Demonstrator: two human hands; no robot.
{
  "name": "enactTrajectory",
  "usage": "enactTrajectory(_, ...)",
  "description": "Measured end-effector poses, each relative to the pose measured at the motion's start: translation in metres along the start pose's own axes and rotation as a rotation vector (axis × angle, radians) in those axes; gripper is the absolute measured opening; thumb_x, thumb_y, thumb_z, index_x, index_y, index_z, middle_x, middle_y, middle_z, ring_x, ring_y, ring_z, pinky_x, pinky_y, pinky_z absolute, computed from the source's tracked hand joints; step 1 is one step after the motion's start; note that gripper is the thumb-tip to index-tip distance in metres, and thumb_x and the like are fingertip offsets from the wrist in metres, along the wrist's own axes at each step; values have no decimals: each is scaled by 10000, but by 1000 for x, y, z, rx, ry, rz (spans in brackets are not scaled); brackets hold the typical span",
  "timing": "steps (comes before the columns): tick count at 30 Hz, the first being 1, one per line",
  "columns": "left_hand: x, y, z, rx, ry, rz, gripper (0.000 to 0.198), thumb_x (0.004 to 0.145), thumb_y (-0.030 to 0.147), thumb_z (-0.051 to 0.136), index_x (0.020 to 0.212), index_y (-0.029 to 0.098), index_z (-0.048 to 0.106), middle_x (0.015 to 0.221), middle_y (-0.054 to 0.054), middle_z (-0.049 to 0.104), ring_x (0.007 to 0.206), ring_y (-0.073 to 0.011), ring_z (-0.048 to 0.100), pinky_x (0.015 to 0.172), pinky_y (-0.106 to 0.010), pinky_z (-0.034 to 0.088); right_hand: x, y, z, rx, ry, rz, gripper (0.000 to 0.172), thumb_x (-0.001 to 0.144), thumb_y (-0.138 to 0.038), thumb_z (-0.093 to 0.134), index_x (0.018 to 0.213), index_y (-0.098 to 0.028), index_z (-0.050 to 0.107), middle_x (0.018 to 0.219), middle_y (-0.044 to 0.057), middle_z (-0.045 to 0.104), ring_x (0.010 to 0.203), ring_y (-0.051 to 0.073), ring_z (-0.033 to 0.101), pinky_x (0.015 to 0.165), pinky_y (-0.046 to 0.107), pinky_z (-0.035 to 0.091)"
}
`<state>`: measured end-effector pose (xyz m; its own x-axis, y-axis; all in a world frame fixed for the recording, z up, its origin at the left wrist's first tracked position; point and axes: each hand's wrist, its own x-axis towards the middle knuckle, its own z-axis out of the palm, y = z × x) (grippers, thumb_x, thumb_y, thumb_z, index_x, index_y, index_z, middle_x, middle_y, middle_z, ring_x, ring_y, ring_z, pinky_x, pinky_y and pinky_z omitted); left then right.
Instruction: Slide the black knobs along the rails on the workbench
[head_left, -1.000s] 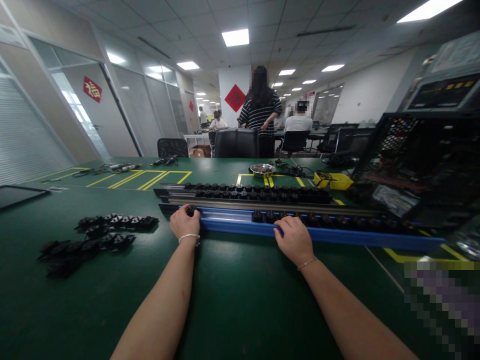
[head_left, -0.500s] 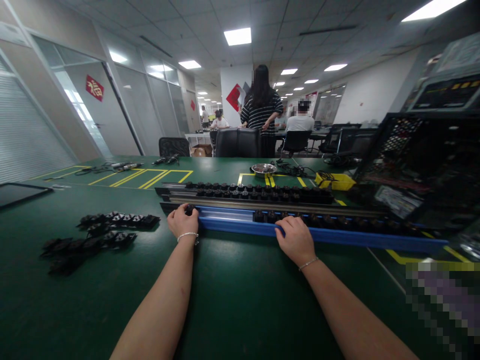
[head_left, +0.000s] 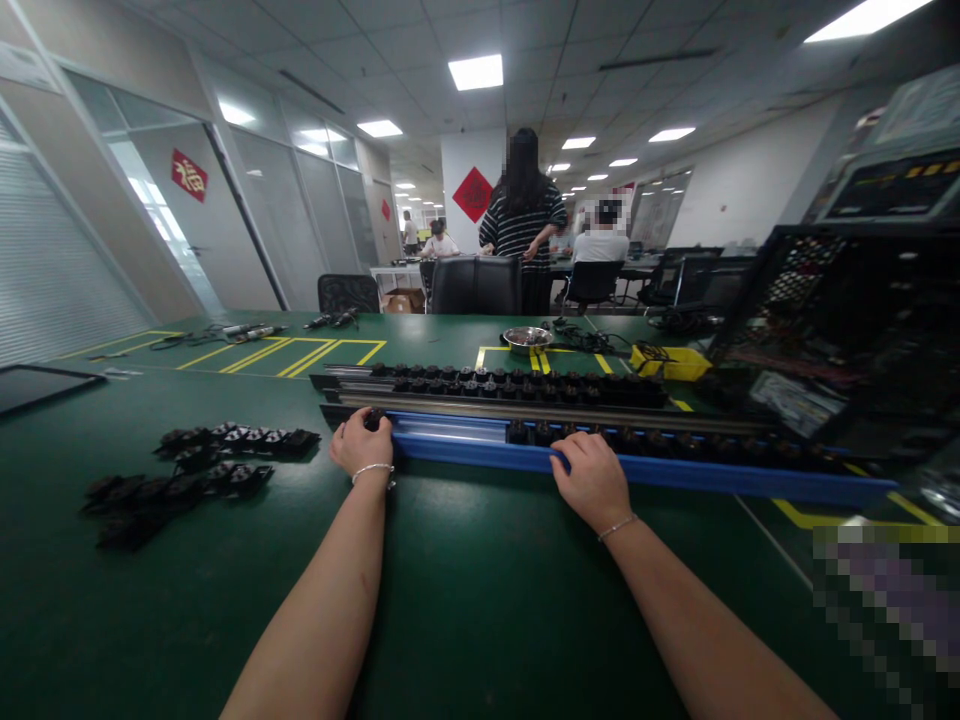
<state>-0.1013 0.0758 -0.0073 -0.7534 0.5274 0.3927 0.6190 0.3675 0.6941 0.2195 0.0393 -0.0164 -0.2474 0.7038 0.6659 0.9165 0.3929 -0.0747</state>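
Note:
A long blue rail (head_left: 675, 472) lies across the green table (head_left: 465, 580), its channel partly filled with black socket modules (head_left: 660, 440). My left hand (head_left: 361, 444) is closed round a black module (head_left: 373, 420) at the rail's left end. My right hand (head_left: 592, 480) rests on the rail's front edge near the first seated modules, fingers curled over it. A bare silver stretch of channel (head_left: 450, 428) lies between my hands.
A second black rail full of modules (head_left: 510, 385) lies just behind. Loose black modules (head_left: 187, 465) are heaped at the left. A metal bowl (head_left: 526, 339), a yellow tray (head_left: 670, 362) and a black mesh case (head_left: 847, 330) stand farther back and right. People work at desks beyond.
My left hand has shifted slightly left and away along the rail's end. My right hand stays in place. The view has tilted a little.

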Motion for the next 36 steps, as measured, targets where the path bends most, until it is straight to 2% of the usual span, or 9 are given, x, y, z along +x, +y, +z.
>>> enactTrajectory(8,11,-13,6,-33,3,86,356,754,310,563,1074,168,628,1021,-82,680,1019,-235,571,958,-344,380,0,0,0,0,-9,1,156,812,-229,512,854,-179,654,858,73,615,849,203,477,721,326,364)
enactTrajectory(17,16,-16,3,-63,-19,1,364,757,330,569,1097,213,620,1060,-73,666,1013,-254,567,896,-368,429,0,0,1,-2,6,-1,156,807,-228,511,850,-186,655,857,75,616,846,207,484,717,331,365)
enactTrajectory(36,25,-19,-4,-11,-71,-32,363,765,357,561,1108,250,610,1094,-67,662,994,-259,598,838,-373,462,0,-1,0,3,-6,20,159,816,-227,511,853,-176,658,862,72,616,847,202,476,731,325,369)
